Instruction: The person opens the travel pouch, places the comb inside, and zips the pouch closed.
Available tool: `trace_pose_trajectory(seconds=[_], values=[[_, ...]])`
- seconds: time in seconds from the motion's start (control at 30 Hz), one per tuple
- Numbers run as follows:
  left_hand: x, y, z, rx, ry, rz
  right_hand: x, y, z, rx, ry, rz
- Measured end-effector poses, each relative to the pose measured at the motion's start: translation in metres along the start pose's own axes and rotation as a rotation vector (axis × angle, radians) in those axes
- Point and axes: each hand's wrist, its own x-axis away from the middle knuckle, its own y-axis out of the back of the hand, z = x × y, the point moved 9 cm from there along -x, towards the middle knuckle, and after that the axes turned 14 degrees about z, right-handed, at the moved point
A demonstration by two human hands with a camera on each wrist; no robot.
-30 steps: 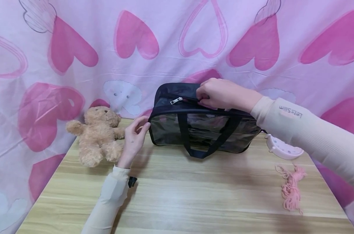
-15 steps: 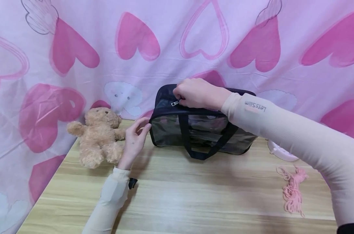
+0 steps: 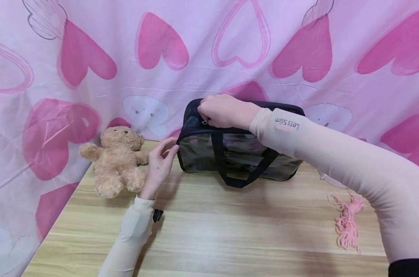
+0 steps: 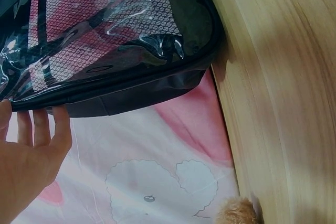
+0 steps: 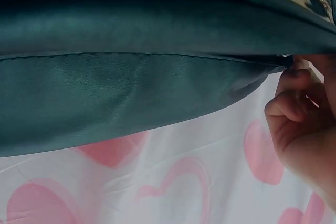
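A black bag (image 3: 192,154) with see-through smoky sides stands on the table, its strap handle (image 3: 238,181) hanging down in front. At its upper left edge my left hand (image 3: 161,163) pinches the rim between thumb and fingers; in the left wrist view the fingers (image 4: 42,128) reach behind the black edging. My right hand (image 3: 226,111) lies over the bag's top with curled fingers at the metal zipper pull (image 3: 204,122), of which only a bit shows. Close up in the right wrist view, those fingertips (image 5: 294,80) pinch at the end of the zipper seam.
Left of the bag a brown teddy bear (image 3: 117,161) leans by the curtain. Pink yarn (image 3: 348,223) lies at the table's right, and a pale pink object (image 3: 334,181) is mostly behind my right forearm. A heart-patterned curtain (image 3: 202,77) hangs behind the table (image 3: 230,231).
My right hand has moved left along the bag's top, from right of the zipper pull to the pull itself. My left hand stays at the bag's edge.
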Motion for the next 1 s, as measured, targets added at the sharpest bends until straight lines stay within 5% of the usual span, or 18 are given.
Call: trace_pose_trajectory(seconds=[0.67,1.0], values=[[-0.002,0.000,0.001,0.004,0.001,0.000,0.026,0.008,-0.007,-0.214,0.284,-0.064],[0.000,0.002,0.001,-0.030,-0.010,0.001,0.040,0.001,-0.029,-0.328,0.236,-0.069]])
